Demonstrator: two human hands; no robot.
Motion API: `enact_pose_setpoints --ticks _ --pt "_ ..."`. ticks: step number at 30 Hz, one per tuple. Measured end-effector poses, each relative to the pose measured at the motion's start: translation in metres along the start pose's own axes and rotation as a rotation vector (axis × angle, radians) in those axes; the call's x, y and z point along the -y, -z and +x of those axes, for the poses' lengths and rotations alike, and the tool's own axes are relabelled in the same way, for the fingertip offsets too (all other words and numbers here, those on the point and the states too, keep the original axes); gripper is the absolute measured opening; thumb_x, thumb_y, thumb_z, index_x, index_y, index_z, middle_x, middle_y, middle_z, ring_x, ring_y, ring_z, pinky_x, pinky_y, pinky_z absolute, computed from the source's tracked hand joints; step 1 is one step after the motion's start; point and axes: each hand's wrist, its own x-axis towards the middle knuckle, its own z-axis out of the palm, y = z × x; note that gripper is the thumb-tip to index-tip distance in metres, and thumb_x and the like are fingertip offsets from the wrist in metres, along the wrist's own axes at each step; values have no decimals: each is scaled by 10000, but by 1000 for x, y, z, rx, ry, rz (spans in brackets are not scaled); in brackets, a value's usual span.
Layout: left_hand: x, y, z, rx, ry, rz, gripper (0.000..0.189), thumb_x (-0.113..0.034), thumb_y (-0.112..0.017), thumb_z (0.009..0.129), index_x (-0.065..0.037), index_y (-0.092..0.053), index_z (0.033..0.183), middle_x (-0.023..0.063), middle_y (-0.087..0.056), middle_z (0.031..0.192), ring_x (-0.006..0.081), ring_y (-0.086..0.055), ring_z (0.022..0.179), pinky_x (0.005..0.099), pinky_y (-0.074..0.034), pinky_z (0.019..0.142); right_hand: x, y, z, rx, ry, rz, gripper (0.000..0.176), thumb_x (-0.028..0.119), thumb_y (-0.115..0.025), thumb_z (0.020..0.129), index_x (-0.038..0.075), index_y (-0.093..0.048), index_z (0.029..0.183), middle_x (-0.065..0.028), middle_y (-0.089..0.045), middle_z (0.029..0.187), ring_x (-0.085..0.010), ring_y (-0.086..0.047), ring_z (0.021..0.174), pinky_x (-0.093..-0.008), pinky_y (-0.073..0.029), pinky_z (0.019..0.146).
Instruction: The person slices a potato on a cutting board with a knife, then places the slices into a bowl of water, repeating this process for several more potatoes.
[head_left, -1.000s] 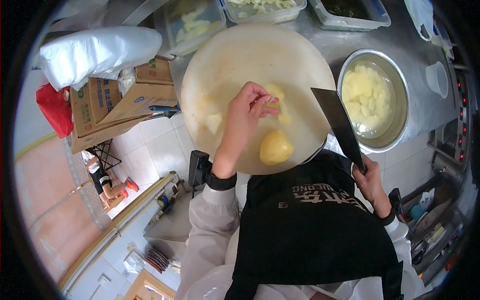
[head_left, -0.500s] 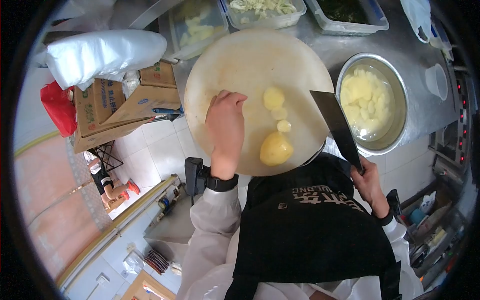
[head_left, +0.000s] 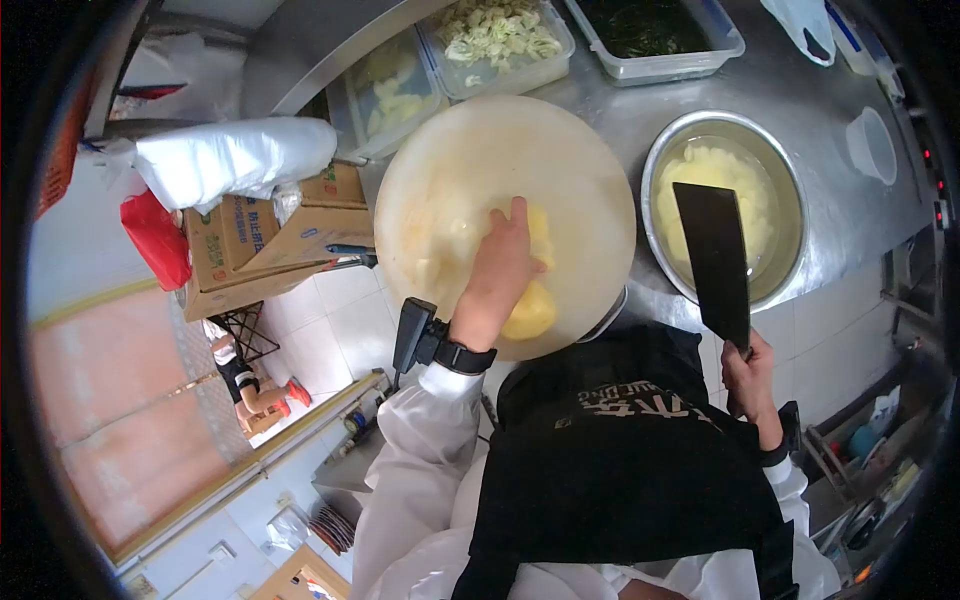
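Observation:
My left hand (head_left: 500, 262) reaches over the round cutting board (head_left: 420, 190), its index finger and thumb spread apart beside some pale yellow potato slices (head_left: 541, 236). The hand partly covers these slices. Just below the thumb sits a larger peeled potato piece (head_left: 530, 312). Away to the right, my right hand (head_left: 750, 375) is wrapped around the handle of a cleaver (head_left: 716, 255). Its broad dark blade points upward and overlaps the metal bowl (head_left: 655, 225) in this view. Cut potato pieces (head_left: 715, 172) lie in water in that bowl.
Clear plastic tubs stand behind the board: one with pale pieces (head_left: 395, 100), one with chopped vegetable (head_left: 500, 35), one with dark greens (head_left: 645, 30). A white cup (head_left: 870, 147) is at the right. Cardboard boxes (head_left: 270, 240) and a plastic roll (head_left: 235, 158) are left. A person (head_left: 240, 375) sits beyond.
My left hand has moved right, from the bare board onto the slices, its fingers uncurling. The cleaver has swung more upright over the bowl. The whole view has shifted slightly.

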Motion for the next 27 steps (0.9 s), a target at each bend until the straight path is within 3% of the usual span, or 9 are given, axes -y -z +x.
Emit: enact_pose_setpoints --ticks 3,5,7,9,12,15,17,21,27 --pt "-10 -23 15 -41 -38 -71 645 -41 -726 646 -12 -365 1180 271 -500 1030 416 -553 950 408 -487 794 -11 19 4 -37 -7 51 76 65 -507 847 51 -566 892 62 -427 515 -27 -389 401 -197 -326 372" --pt "-21 -67 33 -289 -351 -30 539 -38 -693 676 -8 -411 1135 245 -519 1054 403 -536 1006 399 -467 827 -10 28 6 -93 -7 101 47 70 -508 849 49 -549 849 62 -425 511 -28 -398 403 -195 -329 366" --pt "-89 -68 41 105 -236 -470 517 -43 -682 687 -4 -442 1144 238 -504 1122 376 -504 1079 396 -429 891 -12 37 6 -110 19 80 49 77 -504 852 54 -527 816 52 -433 516 -33 -402 398 -193 -331 359" --pt "-130 -82 24 -113 -582 -529 529 -40 -669 707 -16 -435 1181 215 -514 1133 337 -493 1106 375 -408 925 -15 47 6 -140 48 107 64 85 -498 856 62 -506 797 41 -440 526 -37 -406 397 -194 -332 356" --pt "-142 -57 -10 -105 -627 -579 422 -22 -645 729 -12 -497 1124 176 -537 1116 315 -517 1071 351 -414 919 -18 60 9 -138 78 80 83 87 -487 862 66 -490 782 34 -443 536 -41 -414 403 -194 -338 362" --pt "-104 -25 -41 -161 -495 -593 306 -11 -625 745 -18 -563 1045 149 -553 1106 288 -533 1050 328 -416 913 -15 57 11 -119 65 34 73 86 -486 865 61 -499 797 34 -444 540 -42 -417 409 -195 -344 369" --pt "-66 -13 -63 -371 -335 -484 218 -8 -612 760 -31 -607 976 125 -558 1106 246 -545 1040 323 -429 893 -9 50 14 -99 50 0 65 86 -486 866 54 -512 815 33 -448 542 -43 -419 412 -197 -347 374" --pt "8 -24 -99 -648 -14 -514 185 -41 -584 830 -52 -587 1014 71 -555 1047 168 -543 965 281 -454 796 16 10 23 215 -35 -119 284 80 -520 865 1 -498 1137 19 -459 540 -64 -415 419 -218 -349 390" --pt "41 -46 -118 -684 70 -670 185 -77 -599 840 -63 -573 1023 71 -530 1057 158 -536 929 275 -457 765 44 -45 46 477 -42 -77 246 67 -511 870 3 -487 1107 -8 -470 539 -85 -427 406 -228 -363 384"
